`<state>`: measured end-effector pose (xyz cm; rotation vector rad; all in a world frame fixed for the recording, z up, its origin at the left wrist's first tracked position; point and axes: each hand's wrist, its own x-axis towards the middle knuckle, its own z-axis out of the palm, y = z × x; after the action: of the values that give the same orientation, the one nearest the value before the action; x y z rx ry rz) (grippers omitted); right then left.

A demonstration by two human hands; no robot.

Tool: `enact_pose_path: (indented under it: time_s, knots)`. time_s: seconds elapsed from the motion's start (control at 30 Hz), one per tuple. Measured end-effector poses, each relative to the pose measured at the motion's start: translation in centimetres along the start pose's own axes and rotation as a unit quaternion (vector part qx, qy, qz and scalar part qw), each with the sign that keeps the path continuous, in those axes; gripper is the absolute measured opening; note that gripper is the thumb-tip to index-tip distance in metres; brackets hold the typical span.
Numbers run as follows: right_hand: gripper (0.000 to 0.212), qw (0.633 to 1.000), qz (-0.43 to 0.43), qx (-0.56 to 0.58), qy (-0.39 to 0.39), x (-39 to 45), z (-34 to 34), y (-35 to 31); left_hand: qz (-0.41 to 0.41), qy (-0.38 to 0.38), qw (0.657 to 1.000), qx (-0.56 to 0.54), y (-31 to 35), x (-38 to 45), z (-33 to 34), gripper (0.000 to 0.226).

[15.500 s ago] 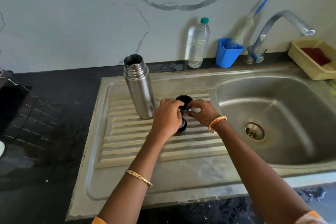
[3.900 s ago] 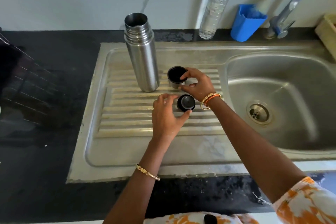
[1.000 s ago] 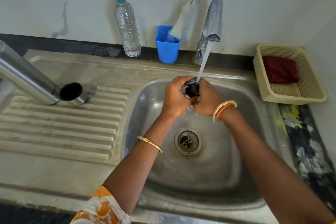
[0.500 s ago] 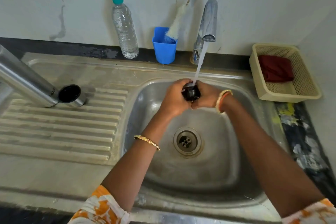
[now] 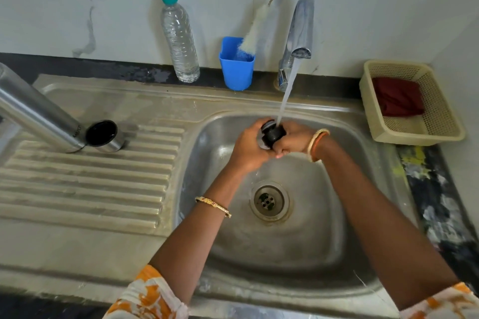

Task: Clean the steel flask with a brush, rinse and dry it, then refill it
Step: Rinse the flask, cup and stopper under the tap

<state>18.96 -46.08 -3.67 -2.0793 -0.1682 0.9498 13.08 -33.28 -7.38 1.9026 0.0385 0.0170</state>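
Over the sink basin point(image 5: 337, 215), my left hand point(image 5: 248, 150) and my right hand point(image 5: 294, 138) both grip a small black flask stopper point(image 5: 272, 133) under the running stream from the tap point(image 5: 300, 31). The steel flask point(image 5: 36, 114) stands on the ribbed drainboard at the far left, its top cut off by the frame edge. Its steel cup lid point(image 5: 103, 136), black inside, sits right beside the flask's base. A bottle brush point(image 5: 255, 26) with white bristles and a blue handle stands in a blue holder point(image 5: 237, 70) at the wall.
A clear plastic water bottle point(image 5: 180, 39) with a green cap stands left of the blue holder. A beige mesh basket point(image 5: 420, 127) holding a dark red cloth point(image 5: 399, 97) sits on the counter to the right. The drain point(image 5: 268, 201) lies below my hands.
Since the oldest frames, both hands carried the black stopper from the drainboard to the running tap. Over the last second they have turned it slightly in the stream.
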Motion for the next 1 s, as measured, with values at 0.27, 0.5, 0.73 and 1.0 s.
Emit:
enact_pose_path:
  time_s: [0.27,0.5,0.73,1.0]
  knots:
    - [0.034,0.986,-0.044,-0.157,0.035,-0.2,0.4,-1.0,0.021,0.050,0.998,0.023,0.4,-0.8,0.5,0.057]
    - [0.046,0.979,-0.017,0.167,-0.115,-0.1,-1.2,2.2,-0.104,-0.110,0.983,-0.104,1.3,-0.3,-1.4,0.046]
    - [0.048,0.900,-0.022,0.435,0.009,0.4,0.7,2.9,-0.147,0.084,0.965,-0.199,0.6,0.9,-0.3,0.031]
    - [0.032,0.881,-0.044,0.465,0.079,0.7,0.9,2.6,-0.196,0.038,0.940,-0.276,0.9,1.7,-1.1,0.049]
